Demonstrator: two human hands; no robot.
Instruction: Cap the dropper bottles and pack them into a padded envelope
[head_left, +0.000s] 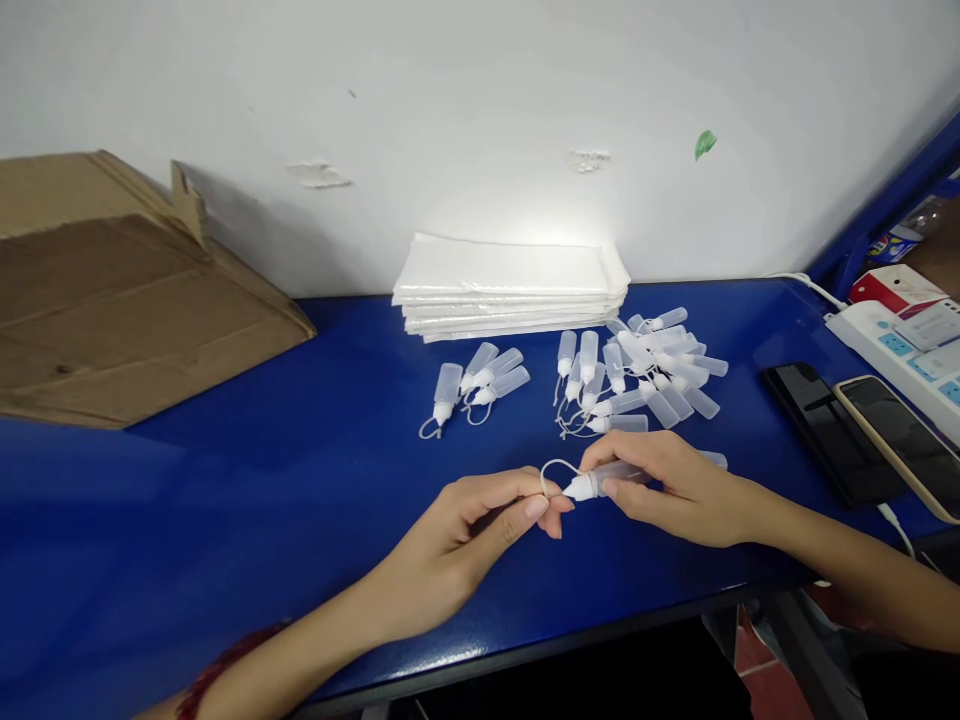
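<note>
My right hand [671, 490] grips a small translucent squeeze bottle [611, 480] with a white nozzle pointing left, held just above the blue table [225, 500]. My left hand [480, 525] pinches the tip of that bottle's thin white tethered cap loop [551, 478] between thumb and fingers. Both hands meet near the table's front edge. Behind them lies a heap of several like bottles [652, 370], and a smaller group of bottles [480, 385] lies further left.
A stack of white padded envelopes [510, 285] leans by the wall. A flattened cardboard box [127, 290] covers the left end. Two phones [862, 430] and a white power strip [907, 350] lie at the right.
</note>
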